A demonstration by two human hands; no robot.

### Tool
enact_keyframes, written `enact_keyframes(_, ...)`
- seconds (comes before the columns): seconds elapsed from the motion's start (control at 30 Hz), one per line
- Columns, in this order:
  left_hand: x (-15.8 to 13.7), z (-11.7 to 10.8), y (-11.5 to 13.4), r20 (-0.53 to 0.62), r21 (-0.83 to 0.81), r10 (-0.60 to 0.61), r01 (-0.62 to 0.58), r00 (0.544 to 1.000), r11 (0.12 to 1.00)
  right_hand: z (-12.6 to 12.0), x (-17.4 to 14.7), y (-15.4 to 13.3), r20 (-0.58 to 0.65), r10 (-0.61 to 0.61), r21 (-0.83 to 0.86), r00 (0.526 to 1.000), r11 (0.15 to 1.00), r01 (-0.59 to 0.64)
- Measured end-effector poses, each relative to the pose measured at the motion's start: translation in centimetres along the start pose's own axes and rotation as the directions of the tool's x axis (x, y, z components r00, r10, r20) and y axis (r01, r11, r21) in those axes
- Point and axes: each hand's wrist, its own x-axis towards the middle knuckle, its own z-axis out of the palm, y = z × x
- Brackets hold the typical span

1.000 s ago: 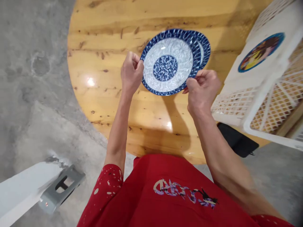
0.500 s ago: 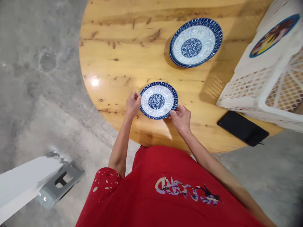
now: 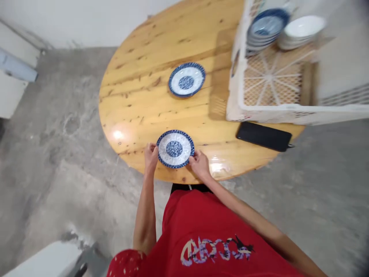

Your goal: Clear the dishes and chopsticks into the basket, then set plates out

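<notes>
A blue-and-white patterned plate is held by its rim near the front edge of the wooden table. My left hand pinches its left side, and my right hand grips the lower right side with thumb on top. The fingers under the rim are hidden. Farther back lies a small stack of matching plates, apart from both hands.
At the right stands a white plastic crate with stacked blue-rimmed bowls and white dishes inside. A black phone lies in front of it. Grey concrete floor surrounds the table; a white wall is behind.
The camera view has shifted, bringing the crate's inside and the wall into sight. Both hands keep hold of the plate, which stays in front of the body. The plate stack appears unmoved.
</notes>
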Motion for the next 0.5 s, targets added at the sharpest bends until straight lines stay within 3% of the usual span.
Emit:
enact_keyframes(0.13,-0.7,-0.1,-0.6,0.044,-0.041,-0.018,0.020,0.999,0.999,-0.2,-1.4,-0.2,-0.013,-0.011,-0.006,1.000,1.000,0.011)
enact_keyframes(0.3,1.3,0.6,-0.6,0.163,-0.072,0.066,-0.055,0.984,0.996,-0.4,-0.7,-0.9,-0.105,-0.012,-0.044,0.994,0.999,0.008)
enact_keyframes(0.5,5.8,-0.9,-1.6,0.252,-0.070,0.137,-0.124,0.958,0.990,3.0,0.6,-2.1,-0.195,0.012,-0.062,0.981,0.998,-0.025)
